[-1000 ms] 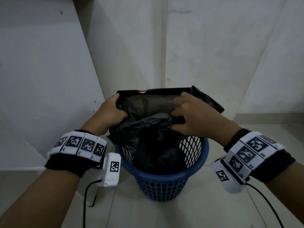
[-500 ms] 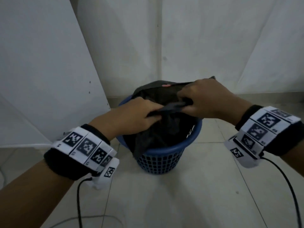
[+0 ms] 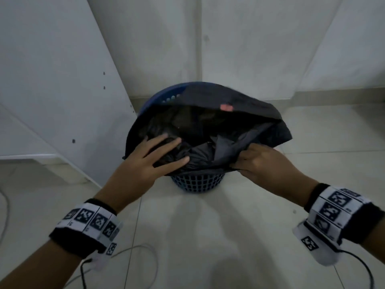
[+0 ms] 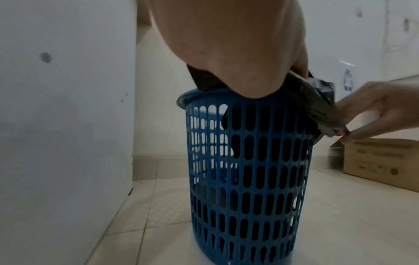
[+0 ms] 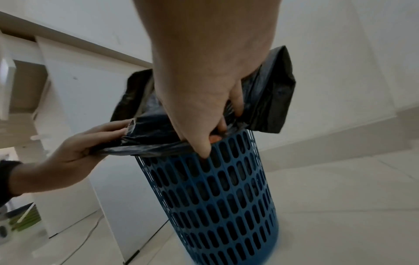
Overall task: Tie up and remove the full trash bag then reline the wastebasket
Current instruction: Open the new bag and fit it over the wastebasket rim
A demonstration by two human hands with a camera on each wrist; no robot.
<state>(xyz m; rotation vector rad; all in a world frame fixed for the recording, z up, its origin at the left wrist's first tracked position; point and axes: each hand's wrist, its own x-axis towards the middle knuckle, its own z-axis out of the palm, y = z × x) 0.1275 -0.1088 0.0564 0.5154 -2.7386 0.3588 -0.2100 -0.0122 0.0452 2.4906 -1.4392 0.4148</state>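
Blue perforated plastic forms the wastebasket, which stands upright on the pale tiled floor, just in front of a white wall corner. A black trash bag sits inside the wastebasket; its mouth is open and its loose upper film rises above the rim, with the far flap standing over the far side of the wastebasket and carrying a small pink patch. The left hand lies on the near left part of the bag mouth, above the wastebasket rim, with fingers spread and nearly straight, pressing on the crumpled film; in the right wrist view its thumb lies under the bag edge, so a light pinch cannot be ruled out. The right hand is at the near right side of the wastebasket rim, its fingers and thumb curled and clamped on a gathered fold of the bag edge. To the left of the wastebasket stands a white panel with small holes. A cardboard box rests on the floor to the right of the wastebasket, well apart from it. Thin cables trail over the floor on the near side of the wastebasket.
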